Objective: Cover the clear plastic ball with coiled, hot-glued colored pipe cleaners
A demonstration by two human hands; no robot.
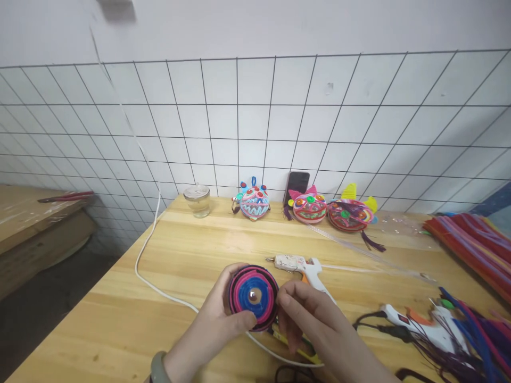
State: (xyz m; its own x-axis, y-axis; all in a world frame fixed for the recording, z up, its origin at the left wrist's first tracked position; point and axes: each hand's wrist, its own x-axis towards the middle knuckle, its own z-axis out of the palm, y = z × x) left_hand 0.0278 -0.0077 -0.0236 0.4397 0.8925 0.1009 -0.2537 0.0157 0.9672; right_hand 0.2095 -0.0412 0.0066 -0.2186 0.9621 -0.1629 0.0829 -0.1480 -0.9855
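My left hand (229, 306) is wrapped round a round disc (255, 298) of coiled pipe cleaners, its thumb lying across the lower front. The coils run blue inside, then pink, then black, around a tan middle with a shiny round spot. At the disc's right rim my right hand (309, 314) is closed in a pinch; what lies between its fingertips is hidden. Just beyond the hands, a white glue gun (297, 263) lies on the table with its nozzle pointing left. A yellow object (293, 346) shows partly beneath my right hand.
Along the tiled wall stand a glass cup (197, 202), a phone (297, 186) and three decorated faces, the nearest to the cup being blue and pink (254, 202). A second glue gun (427, 327), tangled cords and pipe cleaners (475, 250) occupy the right. A white cable (163, 292) crosses the table.
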